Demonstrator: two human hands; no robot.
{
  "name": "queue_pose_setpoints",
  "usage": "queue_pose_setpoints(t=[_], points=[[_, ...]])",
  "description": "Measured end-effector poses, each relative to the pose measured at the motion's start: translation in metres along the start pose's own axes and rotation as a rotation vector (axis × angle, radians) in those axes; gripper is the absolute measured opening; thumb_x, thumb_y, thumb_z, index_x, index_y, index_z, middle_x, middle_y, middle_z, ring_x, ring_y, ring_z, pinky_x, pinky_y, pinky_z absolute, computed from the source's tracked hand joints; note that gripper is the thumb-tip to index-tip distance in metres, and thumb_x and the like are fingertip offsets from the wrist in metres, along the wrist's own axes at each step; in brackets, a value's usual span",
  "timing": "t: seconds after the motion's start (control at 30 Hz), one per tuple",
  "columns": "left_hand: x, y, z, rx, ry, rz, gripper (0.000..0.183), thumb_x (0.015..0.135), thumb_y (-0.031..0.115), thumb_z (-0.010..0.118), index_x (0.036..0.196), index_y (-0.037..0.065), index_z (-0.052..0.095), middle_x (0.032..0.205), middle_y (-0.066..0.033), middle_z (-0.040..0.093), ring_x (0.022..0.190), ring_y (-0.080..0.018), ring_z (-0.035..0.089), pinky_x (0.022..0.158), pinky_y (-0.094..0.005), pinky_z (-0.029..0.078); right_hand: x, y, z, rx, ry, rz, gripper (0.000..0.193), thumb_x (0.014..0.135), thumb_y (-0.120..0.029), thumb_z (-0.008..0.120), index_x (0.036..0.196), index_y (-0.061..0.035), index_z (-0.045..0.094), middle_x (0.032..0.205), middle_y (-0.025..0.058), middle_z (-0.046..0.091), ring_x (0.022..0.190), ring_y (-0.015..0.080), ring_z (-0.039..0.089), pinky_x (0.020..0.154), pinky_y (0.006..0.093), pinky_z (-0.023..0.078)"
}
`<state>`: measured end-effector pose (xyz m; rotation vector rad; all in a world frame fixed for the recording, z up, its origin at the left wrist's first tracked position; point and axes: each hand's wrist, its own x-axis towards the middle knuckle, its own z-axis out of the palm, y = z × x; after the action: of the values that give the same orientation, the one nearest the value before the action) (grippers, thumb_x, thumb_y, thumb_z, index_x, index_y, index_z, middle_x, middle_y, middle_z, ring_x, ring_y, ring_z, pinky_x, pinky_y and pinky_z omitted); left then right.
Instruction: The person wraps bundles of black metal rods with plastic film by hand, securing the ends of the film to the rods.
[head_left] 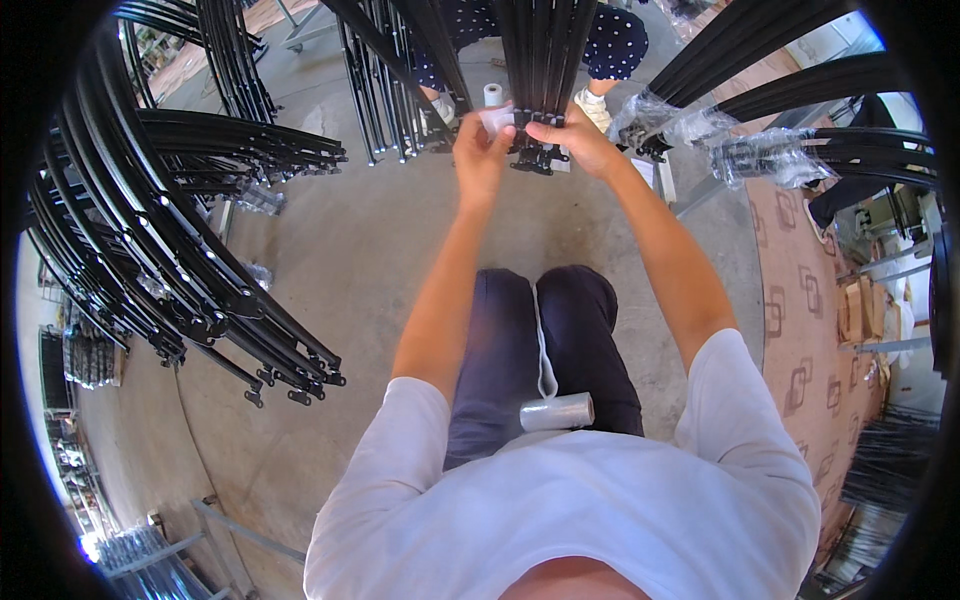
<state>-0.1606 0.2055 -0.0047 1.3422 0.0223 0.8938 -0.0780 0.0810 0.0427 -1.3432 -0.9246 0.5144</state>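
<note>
A bundle of long black metal bars (541,60) hangs in front of me, ending in black brackets at its lower end. My left hand (480,150) grips a strip of white wrap (497,120) at the left side of the bundle's end. My right hand (574,138) holds the bundle's end from the right, thumb on the bars. A roll of clear white film (557,411) lies on my lap, with its loose strip running up between my knees.
Racks of curved black bars (180,250) fill the left side. More black bars with plastic-wrapped ends (700,125) stand at the right. Another person in a dotted garment (615,40) sits beyond the bundle, a small white roll (493,94) beside them. A patterned carpet (810,330) lies at right.
</note>
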Motion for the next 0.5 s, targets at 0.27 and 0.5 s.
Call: queue_pose_setpoints(t=[0.27,0.5], points=[[-0.018,0.009,0.026,0.475,0.225,0.276,0.031,0.072,-0.002,0.062,0.098,0.002,0.046,0.099,-0.0107,0.047,0.092,-0.0236,0.047,0.079,-0.0307,0.041,0.009,-0.005,-0.012,-0.035,-0.082,0.117,0.043,0.070,-0.017,0.068,0.109,-0.0052,0.057,0.101,0.0040,0.059,0.094,0.0130,0.052,0.084,0.0263,0.036],[-0.020,0.010,0.024,0.530,0.351,0.313,0.026,0.072,0.005,0.066,0.093,0.004,0.052,0.096,-0.0118,0.047,0.092,-0.0243,0.044,0.083,-0.0323,0.036,0.010,-0.012,-0.006,-0.025,-0.188,0.103,0.043,0.070,-0.018,0.067,0.110,-0.0057,0.056,0.100,0.0038,0.059,0.094,0.0134,0.052,0.086,0.0265,0.036]])
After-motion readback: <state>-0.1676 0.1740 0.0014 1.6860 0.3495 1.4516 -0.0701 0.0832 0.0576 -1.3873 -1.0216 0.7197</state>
